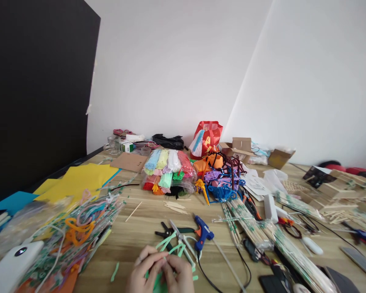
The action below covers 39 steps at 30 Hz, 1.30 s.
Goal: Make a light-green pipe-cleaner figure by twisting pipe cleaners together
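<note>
Low in the middle of the head view, my left hand (144, 270) and my right hand (180, 272) meet with fingertips pinched together. Both grip a bunch of light green pipe cleaners (165, 242), whose bent ends stick out beyond the fingers; part of the bunch is hidden under the hands. Just past them lie scissors (183, 239) with pale handles and dark-handled pliers (167, 232). A blue hot glue gun (205, 232) rests to the right of these. One loose light green piece (114, 272) lies left of my left hand.
Bagged colourful pipe cleaners (167, 173) lie farther back, beside a tangled purple and blue pile (225, 183). Bundled wooden sticks (250, 228) stretch along the right. Yellow sheets (79, 179), plastic-wrapped strips (76, 240) and a white device (15, 266) occupy the left.
</note>
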Motion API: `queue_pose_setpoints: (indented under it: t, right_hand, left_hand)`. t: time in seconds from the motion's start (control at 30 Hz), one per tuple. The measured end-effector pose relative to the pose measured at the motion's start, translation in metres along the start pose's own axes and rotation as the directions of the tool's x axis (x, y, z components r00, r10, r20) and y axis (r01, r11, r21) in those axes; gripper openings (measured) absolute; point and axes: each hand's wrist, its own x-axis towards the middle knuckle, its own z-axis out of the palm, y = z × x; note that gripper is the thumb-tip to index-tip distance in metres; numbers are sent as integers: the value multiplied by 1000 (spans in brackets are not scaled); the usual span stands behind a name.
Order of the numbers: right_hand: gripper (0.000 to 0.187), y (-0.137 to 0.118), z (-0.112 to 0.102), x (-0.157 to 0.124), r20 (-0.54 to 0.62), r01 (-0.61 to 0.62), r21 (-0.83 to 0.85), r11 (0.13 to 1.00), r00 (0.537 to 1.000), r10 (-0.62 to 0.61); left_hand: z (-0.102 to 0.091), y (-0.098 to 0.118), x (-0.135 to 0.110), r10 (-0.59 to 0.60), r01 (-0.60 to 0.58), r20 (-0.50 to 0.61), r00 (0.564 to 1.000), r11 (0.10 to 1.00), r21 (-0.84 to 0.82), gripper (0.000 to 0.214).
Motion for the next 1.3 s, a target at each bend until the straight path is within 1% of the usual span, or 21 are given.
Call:
queue_pose_setpoints:
  t: [0.1, 0.27, 0.37, 0.47, 0.57, 0.63, 0.73, 0.83, 1.0, 1.07, 1.23, 1.3]
  right_hand:
    - [47, -1, 0, 0, 8, 28, -23, 999, 1000, -28]
    - [46, 2, 1, -1, 14, 46, -47, 998, 999, -45]
    - [42, 1, 0, -1, 27, 73, -82, 994, 997, -71]
    - [37, -3, -3, -1, 33, 117, -144, 983, 993, -113]
    - [22, -10, -9, -1, 49, 151, -220, 964, 988, -144]
    - [15, -16, -13, 0, 71, 176, -238, 955, 984, -164]
    - [18, -22, -17, 1, 87, 199, -219, 955, 979, -184]
    - [21, -20, -18, 2, 95, 191, -195, 962, 980, -175]
    - [27, -10, -16, 3, 89, 195, -176, 965, 979, -182]
    - [29, -9, -15, 2, 96, 195, -190, 962, 979, -180]
    - [23, -9, -13, 0, 105, 202, -266, 942, 978, -180]
    - [23, -6, -12, 0, 102, 194, -276, 941, 980, -172]
  left_hand:
    - [1, 1, -3, 62, -58, -42, 997, 995, 81, 23]
    - [3, 1, -6, 135, -126, -58, 989, 982, 144, 24]
    - [5, 0, -7, 146, -134, -66, 987, 977, 166, 25]
    - [5, -1, -5, 128, -115, -68, 989, 979, 167, 24]
    - [1, 1, 0, 77, -71, -38, 996, 987, 145, 23]
    - [-2, 5, 5, 36, -35, -2, 999, 991, 130, 25]
    - [-5, 10, 11, 1, -4, 28, 1000, 992, 125, 30]
    - [-6, 11, 15, -4, -2, 62, 998, 995, 97, 29]
    - [-8, 6, 14, 34, -46, 150, 988, 996, 78, 23]
    - [-10, 4, 13, 58, -74, 156, 986, 992, 99, 23]
    - [-12, 1, 15, 122, -152, 155, 980, 968, 199, 23]
    - [-13, -1, 16, 155, -190, 160, 975, 953, 236, 21]
